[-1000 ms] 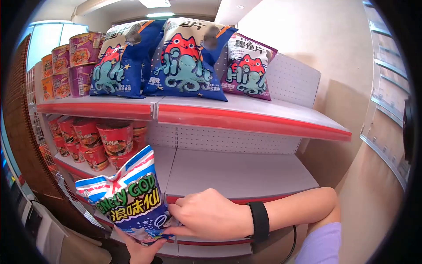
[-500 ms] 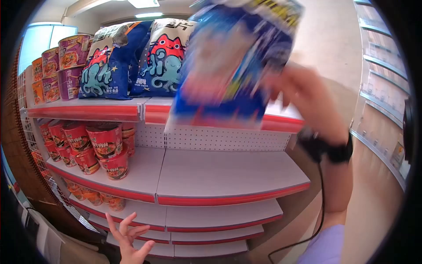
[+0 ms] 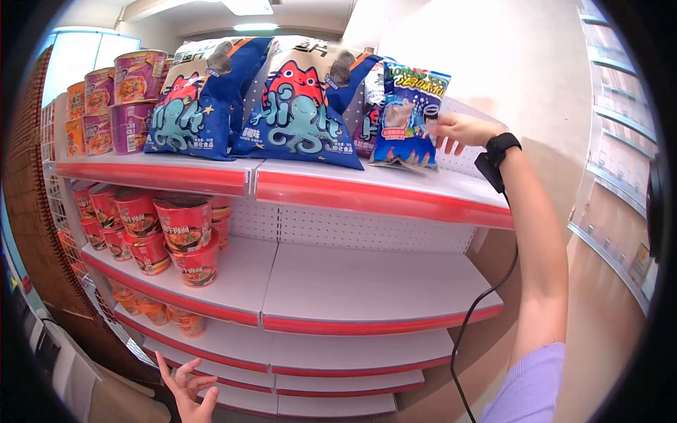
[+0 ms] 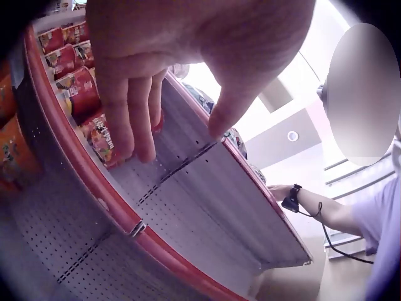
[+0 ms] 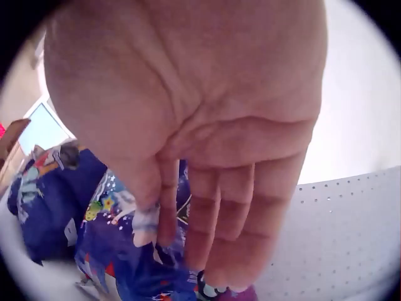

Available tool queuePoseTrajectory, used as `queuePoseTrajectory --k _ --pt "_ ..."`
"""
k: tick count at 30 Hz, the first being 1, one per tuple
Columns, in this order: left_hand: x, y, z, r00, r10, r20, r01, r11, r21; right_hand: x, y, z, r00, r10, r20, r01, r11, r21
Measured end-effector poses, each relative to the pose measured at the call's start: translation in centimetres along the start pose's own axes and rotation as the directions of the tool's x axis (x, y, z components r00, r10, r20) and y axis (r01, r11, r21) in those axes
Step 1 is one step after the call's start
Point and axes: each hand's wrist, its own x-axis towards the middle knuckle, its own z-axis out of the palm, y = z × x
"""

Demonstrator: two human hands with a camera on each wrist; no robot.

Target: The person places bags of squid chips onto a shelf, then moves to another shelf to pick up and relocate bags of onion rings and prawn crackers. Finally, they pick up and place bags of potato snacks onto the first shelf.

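A small blue snack bag (image 3: 403, 116) (image 5: 119, 251) with a green and yellow top stands upright on the top shelf (image 3: 381, 194), in front of a purple octopus bag (image 3: 368, 106). My right hand (image 3: 455, 130) (image 5: 207, 157), with a black wrist strap, pinches the bag's right edge at mid height. My left hand (image 3: 187, 391) (image 4: 175, 63) hangs low in front of the bottom shelves. Its fingers are spread and hold nothing.
Two large blue octopus-print bags (image 3: 296, 106) lean on the top shelf to the left of the small bag. Purple and orange noodle cups (image 3: 134, 77) stack at far left. Red noodle cups (image 3: 183, 225) fill the left of the middle shelf (image 3: 374, 282). A wall rack (image 3: 613, 176) stands at right.
My right hand carried the snack bag from low in front of the shelves up onto the top shelf. My left hand let go of the bag and stayed low.
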Motion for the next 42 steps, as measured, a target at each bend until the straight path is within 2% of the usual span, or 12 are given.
queuePoseTrajectory --k 16,20,23,24,27,30,32,34,36,38,40,42 --pt "1.5 -2.4 2.6 0.999 0.012 0.053 -0.012 1.000 -0.011 -0.4 0.7 0.3 0.997 0.031 0.073 -0.032 0.999 0.008" --pt "1.8 -2.9 2.9 0.994 0.038 0.102 -0.037 0.999 -0.007 -3.4 0.2 -0.3 0.996 0.092 0.014 -0.090 0.993 -0.075" --pt "1.9 -3.0 2.7 0.993 0.035 0.116 -0.037 0.999 0.013 -5.4 0.4 -0.6 0.968 -0.095 -0.232 0.107 0.994 0.037" --pt "1.9 -3.3 2.6 0.992 0.032 0.121 -0.034 0.999 0.012 -6.2 0.0 -0.6 0.969 -0.090 -0.230 0.101 0.994 0.038" --pt "2.2 -4.6 2.0 0.985 0.026 0.168 -0.033 0.999 0.038 -9.9 -2.1 0.8 0.844 -0.217 -0.490 0.242 0.970 -0.014" --pt "3.3 -5.4 0.5 0.961 0.022 0.276 -0.050 0.994 0.094 -14.5 -4.3 3.2 0.792 -0.296 -0.533 0.264 0.955 -0.138" --pt "5.1 -5.8 -1.0 0.882 -0.052 0.469 -0.099 0.951 0.292 -18.4 -7.0 5.6 0.800 -0.188 -0.570 0.138 0.982 -0.130" --pt "6.8 -4.1 -1.1 0.841 -0.081 0.535 -0.103 0.947 0.306 -21.8 -8.6 8.9 0.834 -0.135 -0.534 0.133 0.990 -0.043" --pt "9.1 -4.6 -1.5 0.757 -0.044 0.652 -0.272 0.886 0.375 -25.0 -9.8 11.2 0.851 0.006 -0.526 0.015 0.999 0.036" --pt "9.4 -5.1 -1.6 0.690 -0.096 0.717 -0.253 0.897 0.363 -28.9 -9.5 16.9 0.921 -0.008 -0.390 -0.051 0.989 -0.139" --pt "11.0 -6.7 -1.0 0.550 -0.129 0.825 -0.306 0.888 0.343 -32.7 -9.6 21.5 0.934 0.172 -0.314 -0.224 0.965 -0.137" --pt "10.7 -8.1 0.3 0.411 0.002 0.912 -0.378 0.910 0.168 -38.1 -11.3 24.3 0.857 0.399 -0.327 -0.470 0.866 -0.174"
